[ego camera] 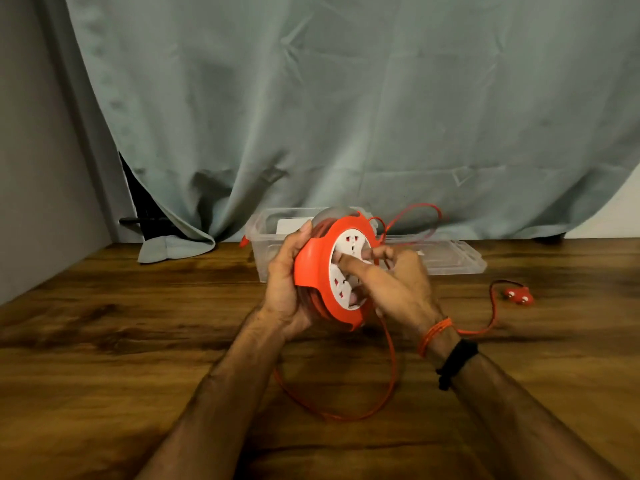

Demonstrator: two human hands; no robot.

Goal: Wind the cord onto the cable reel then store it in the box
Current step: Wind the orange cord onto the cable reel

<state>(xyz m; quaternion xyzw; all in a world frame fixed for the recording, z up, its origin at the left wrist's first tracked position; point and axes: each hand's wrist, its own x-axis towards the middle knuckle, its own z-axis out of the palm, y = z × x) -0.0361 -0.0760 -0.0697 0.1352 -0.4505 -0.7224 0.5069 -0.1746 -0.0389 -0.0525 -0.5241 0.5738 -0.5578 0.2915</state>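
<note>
I hold an orange cable reel (315, 261) with a white socket face above the wooden table. My left hand (287, 285) grips its back and rim. My right hand (394, 282) rests on the white socket face with fingers curled into it. The orange cord (391, 368) hangs from the reel and loops on the table in front of me, and another stretch runs right to the red plug (517, 296) lying on the table. More cord arcs up behind the reel. The clear plastic box (263, 244) stands open behind the reel.
The box's clear lid (453, 259) lies flat to the right of the box. A grey-green curtain (311, 116) hangs behind the table (104, 341), with a fold resting on the back left of the tabletop. A grey wall borders the left side.
</note>
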